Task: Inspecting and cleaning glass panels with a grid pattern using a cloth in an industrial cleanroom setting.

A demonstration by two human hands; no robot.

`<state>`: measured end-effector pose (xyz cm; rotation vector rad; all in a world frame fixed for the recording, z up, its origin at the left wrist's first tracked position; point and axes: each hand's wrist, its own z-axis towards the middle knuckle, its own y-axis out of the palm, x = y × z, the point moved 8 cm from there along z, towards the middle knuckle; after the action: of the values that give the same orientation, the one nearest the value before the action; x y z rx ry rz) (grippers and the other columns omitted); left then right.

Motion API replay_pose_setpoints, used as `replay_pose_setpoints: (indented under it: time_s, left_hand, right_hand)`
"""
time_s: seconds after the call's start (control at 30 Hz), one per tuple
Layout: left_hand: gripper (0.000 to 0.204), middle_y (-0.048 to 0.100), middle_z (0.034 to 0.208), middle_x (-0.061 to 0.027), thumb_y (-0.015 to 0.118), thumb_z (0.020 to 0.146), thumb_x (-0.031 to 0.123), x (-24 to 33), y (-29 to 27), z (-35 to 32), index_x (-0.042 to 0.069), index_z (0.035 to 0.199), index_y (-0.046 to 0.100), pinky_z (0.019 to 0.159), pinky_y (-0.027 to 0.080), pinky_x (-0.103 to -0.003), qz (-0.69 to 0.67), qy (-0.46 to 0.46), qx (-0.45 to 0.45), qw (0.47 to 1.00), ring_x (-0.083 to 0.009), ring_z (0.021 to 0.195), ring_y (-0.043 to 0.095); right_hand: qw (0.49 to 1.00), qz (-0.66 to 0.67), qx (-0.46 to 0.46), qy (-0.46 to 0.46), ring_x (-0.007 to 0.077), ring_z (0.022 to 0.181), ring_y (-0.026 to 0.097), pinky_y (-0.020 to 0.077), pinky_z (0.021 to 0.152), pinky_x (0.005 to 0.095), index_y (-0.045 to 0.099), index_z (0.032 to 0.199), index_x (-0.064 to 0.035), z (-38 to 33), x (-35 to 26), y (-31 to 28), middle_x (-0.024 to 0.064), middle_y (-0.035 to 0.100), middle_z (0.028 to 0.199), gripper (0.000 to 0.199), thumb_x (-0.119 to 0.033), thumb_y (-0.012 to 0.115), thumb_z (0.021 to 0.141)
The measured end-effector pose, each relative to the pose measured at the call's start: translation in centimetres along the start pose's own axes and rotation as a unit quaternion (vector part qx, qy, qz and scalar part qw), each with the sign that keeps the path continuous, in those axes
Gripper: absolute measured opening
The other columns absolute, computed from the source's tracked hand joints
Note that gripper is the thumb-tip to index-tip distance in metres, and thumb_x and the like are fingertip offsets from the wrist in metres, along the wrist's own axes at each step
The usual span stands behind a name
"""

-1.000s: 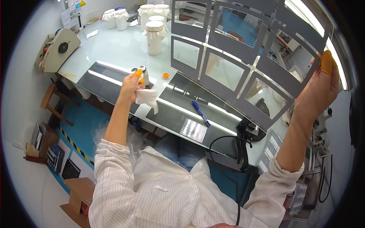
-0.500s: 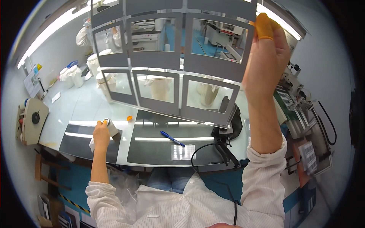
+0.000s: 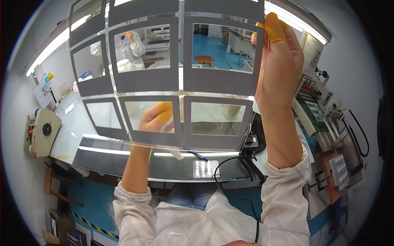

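A large clear sheet (image 3: 221, 82) printed with rows of grey rectangular frames hangs tilted in front of me. My right hand (image 3: 281, 65) grips its upper right edge, with orange finger cots on the fingertips. Behind the sheet, seen through one of its clear windows, is my left hand (image 3: 156, 117), also wearing orange finger cots. Its fingers are closed around a white wipe (image 3: 176, 154), whose tail hangs below the sheet's lower edge. Whether the wipe touches the sheet I cannot tell.
On the table's dark mat (image 3: 164, 167) lie a blue pen (image 3: 195, 153) and a small gridded clear piece (image 3: 206, 168). A black lamp-like stand with a cable (image 3: 252, 141) is at right. A beige device (image 3: 44, 130) stands far left; machinery (image 3: 318, 115) fills the right side. Beyond, another person's white sleeve (image 3: 136, 48) shows through the sheet.
My left hand has left the small container on the table and moved right and up behind the sheet with the wipe. The sheet has shifted left and slightly lower.
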<state>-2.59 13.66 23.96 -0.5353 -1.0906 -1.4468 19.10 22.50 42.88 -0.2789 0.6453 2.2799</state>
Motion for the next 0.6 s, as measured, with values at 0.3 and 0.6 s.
replay_pose_setpoints:
  time_s: [0.3, 0.6]
  left_hand:
    - [0.024, 0.059, 0.082, -0.0076, 0.059, 0.082, 0.016, 2.0, 6.7, 0.4, -0.001, 0.1, 0.059, 0.057, 0.045, -0.021, -0.122, 0.016, -0.112, 0.986, -0.0116, 0.068, 0.055]
    - [0.043, 0.058, 0.082, -0.0102, 0.065, 0.079, 0.028, 0.9, 8.7, 1.1, -0.001, 0.108, 0.054, 0.051, 0.044, -0.025, -0.155, 0.007, -0.123, 0.98, -0.0136, 0.063, 0.053]
  right_hand:
    - [0.996, 0.031, 0.031, 0.079, 0.0099, 0.074, 0.056, 0.0456, 0.072, 0.0219, 0.057, 0.101, 0.0019, -1.7, 0.5, 1.6, 0.0067, 0.06, 0.084, 0.017, -0.009, 0.052, 0.089]
    - [0.997, 0.012, -0.001, 0.071, 0.0114, 0.083, 0.058, 0.0468, 0.076, 0.0226, 0.057, 0.103, 0.0018, -2.7, -0.4, 2.3, 0.0073, 0.06, 0.09, 0.018, -0.006, 0.05, 0.088]
